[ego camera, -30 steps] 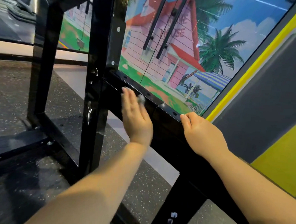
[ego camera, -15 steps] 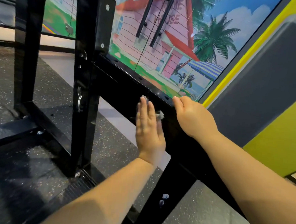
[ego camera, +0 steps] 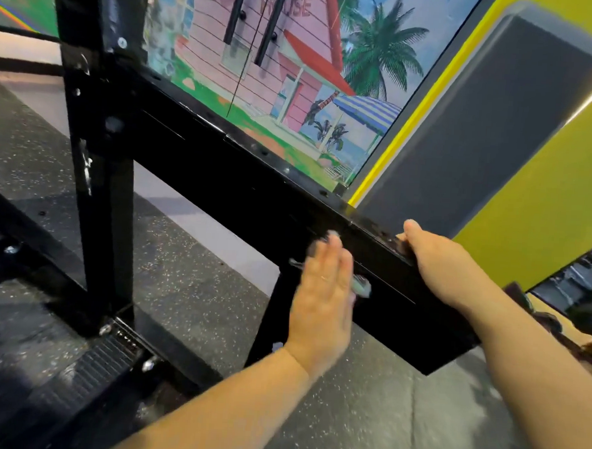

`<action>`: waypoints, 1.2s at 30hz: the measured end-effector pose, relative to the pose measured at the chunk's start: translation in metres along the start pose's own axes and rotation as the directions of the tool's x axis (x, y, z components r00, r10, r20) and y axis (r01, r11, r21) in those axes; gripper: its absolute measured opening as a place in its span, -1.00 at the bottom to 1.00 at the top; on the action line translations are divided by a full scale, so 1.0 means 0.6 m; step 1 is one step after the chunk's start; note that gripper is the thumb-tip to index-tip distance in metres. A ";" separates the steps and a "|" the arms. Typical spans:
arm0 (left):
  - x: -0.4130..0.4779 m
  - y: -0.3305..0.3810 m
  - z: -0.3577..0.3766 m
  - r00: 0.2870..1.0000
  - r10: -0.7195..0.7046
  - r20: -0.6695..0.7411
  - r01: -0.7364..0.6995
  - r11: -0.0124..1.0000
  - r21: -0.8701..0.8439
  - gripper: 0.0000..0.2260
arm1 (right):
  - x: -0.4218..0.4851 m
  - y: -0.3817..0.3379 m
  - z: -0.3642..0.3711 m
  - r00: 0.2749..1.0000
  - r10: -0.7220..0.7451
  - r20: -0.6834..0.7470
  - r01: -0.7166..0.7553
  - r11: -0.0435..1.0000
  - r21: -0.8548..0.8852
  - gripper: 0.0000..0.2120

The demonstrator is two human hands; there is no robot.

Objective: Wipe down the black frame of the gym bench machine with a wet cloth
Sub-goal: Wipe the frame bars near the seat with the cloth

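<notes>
- your left hand (ego camera: 321, 294) lies flat, fingers straight, pressing the wet cloth (ego camera: 360, 285) against the front face of the black frame (ego camera: 221, 182); only a pale scrap of cloth peeks out past your fingers, and motion blur hides the rest
- your right hand (ego camera: 436, 262) curls over the top edge of the same crossbar, near its right end, fingers hooked behind it, steadying you; it carries nothing else
- that crossbar runs down from the upright post (ego camera: 96, 152) on the left to just beside your right hand, with the painted mural (ego camera: 295, 73) behind it
- as a judgement: you are mid-wipe near the bar's right end; no wet sheen shows, so you cannot tell which parts are done; the upright post, the leg below your left hand and the floor rails (ego camera: 36, 241) likely remain
</notes>
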State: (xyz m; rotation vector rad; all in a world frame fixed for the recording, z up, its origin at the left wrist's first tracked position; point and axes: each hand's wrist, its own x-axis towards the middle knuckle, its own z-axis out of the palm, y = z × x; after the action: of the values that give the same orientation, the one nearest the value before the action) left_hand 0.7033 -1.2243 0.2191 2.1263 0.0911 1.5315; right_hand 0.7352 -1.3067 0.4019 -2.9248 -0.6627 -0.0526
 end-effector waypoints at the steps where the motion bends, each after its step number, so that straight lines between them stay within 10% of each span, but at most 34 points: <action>1: -0.024 0.017 0.008 0.988 0.134 0.079 -0.135 0.991 0.002 -0.49 | 0.001 -0.002 -0.001 1.000 0.007 -0.026 -0.006 0.999 0.049 -0.47; 5: -0.039 -0.009 0.002 0.954 0.289 0.080 -0.292 0.956 0.033 -0.50 | -0.014 0.010 -0.002 0.999 -0.039 0.000 0.039 0.999 0.033 -0.59; 10: 0.049 -0.022 -0.019 0.944 -0.303 -0.134 0.287 0.949 -0.127 -0.52 | -0.014 0.006 0.002 0.999 -0.050 -0.014 0.050 0.999 -0.001 -0.65; 18: -0.060 0.088 0.056 0.902 0.424 0.077 -0.425 0.905 -0.009 -0.40 | -0.011 0.025 0.011 0.991 -0.108 -0.083 0.114 0.991 0.071 -0.82; 21: -0.017 0.020 0.021 0.976 0.215 0.030 -0.217 0.958 0.189 -0.43 | -0.012 0.022 0.010 0.995 -0.090 -0.052 0.093 0.993 0.069 -0.63; 24: 0.044 0.031 -0.002 0.944 -0.297 -0.144 0.288 0.954 -0.077 -0.52 | -0.009 0.022 0.015 0.991 -0.125 -0.046 0.126 0.992 0.027 -0.65; 33: -0.052 0.088 0.052 0.923 0.372 0.096 -0.381 0.919 0.101 -0.54 | -0.021 0.031 0.006 0.984 -0.175 -0.028 0.174 0.984 -0.038 -0.79; 36: -0.024 0.009 0.013 0.999 0.032 -0.030 -0.027 0.987 0.161 -0.49 | -0.019 0.035 0.012 0.981 -0.196 -0.004 0.194 0.974 -0.120 -0.61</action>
State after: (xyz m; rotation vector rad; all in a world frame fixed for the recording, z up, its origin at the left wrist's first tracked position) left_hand 0.7040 -1.2366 0.2073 2.2363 0.2020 1.6253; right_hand 0.7339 -1.3292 0.3914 -2.9564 -0.9740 -0.1410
